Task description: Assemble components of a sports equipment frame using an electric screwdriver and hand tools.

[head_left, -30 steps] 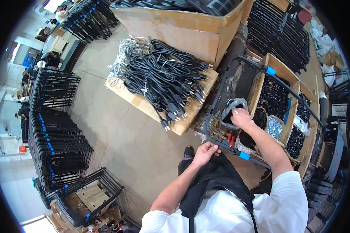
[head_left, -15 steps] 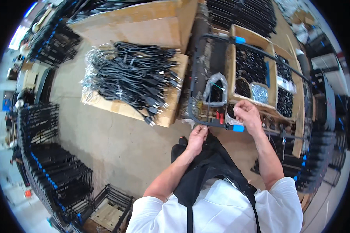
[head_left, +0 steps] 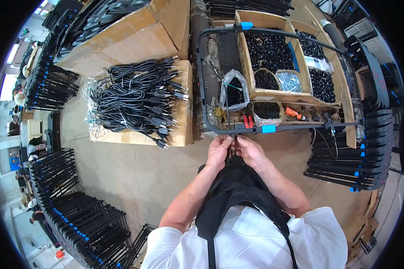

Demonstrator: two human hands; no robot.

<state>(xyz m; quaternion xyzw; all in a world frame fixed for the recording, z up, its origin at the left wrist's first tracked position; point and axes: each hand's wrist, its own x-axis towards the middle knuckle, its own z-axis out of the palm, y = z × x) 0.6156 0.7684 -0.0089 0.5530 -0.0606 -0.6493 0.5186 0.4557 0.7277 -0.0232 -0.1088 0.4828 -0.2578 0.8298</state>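
A black tubular frame with blue tape bands lies across the bench. Just below its near rail, toward the left corner, my two hands meet with fingertips almost touching. My left hand is closed in a pinch beside the rail. Opposite it, my right hand is also pinched, thumb and forefinger together. Whatever lies between the fingertips is too small and dark to name. A thin dark rod runs from the rail by my fingers toward a plastic bag of black parts.
Wooden bins hold small black parts and silvery screws. Near them lie a bag of tiny black pieces, red-handled pliers and an orange tool. Bundled black power cords cover a cardboard box at left. Stacked black frames stand right.
My right hand has come down from over the small parts to meet my left hand below the near rail. The whole view has shifted, with the bench now further left.
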